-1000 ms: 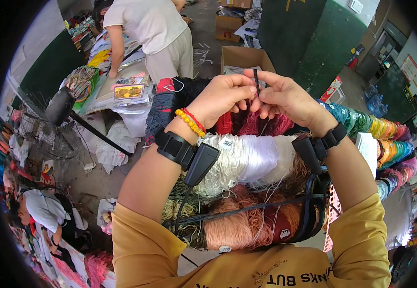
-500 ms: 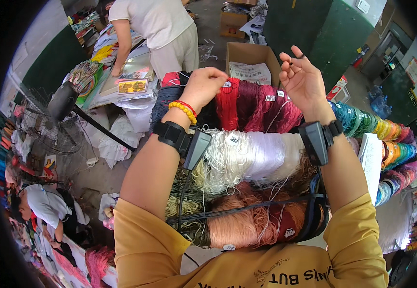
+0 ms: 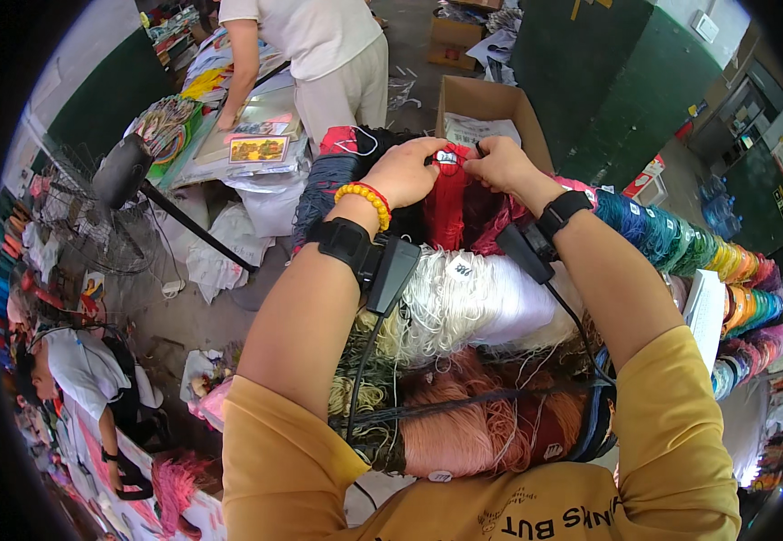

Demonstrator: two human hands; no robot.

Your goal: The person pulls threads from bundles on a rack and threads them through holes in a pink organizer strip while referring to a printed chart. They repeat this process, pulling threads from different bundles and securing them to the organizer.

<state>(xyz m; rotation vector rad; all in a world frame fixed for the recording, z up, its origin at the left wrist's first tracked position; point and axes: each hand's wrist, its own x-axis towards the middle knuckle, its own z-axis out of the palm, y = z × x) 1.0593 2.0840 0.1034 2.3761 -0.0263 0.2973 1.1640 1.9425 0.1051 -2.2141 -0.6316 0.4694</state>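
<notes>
Head view: both bare hands meet at the top of a bundle of red yarn [image 3: 446, 216], which hangs in the row beyond the white yarn [image 3: 486, 293]. Its long axis runs from the fingertips toward the wearer's body, crosswise to the row. A small white label [image 3: 446, 157] lies between the hands, at the bundle's upper end. The left hand [image 3: 412, 171] sits at the label's left edge, the right hand [image 3: 507, 168] just to its right; neither is clearly nearer. Fingers of both are bent, tips drawn close together; whether they pinch any strand cannot be told.
</notes>
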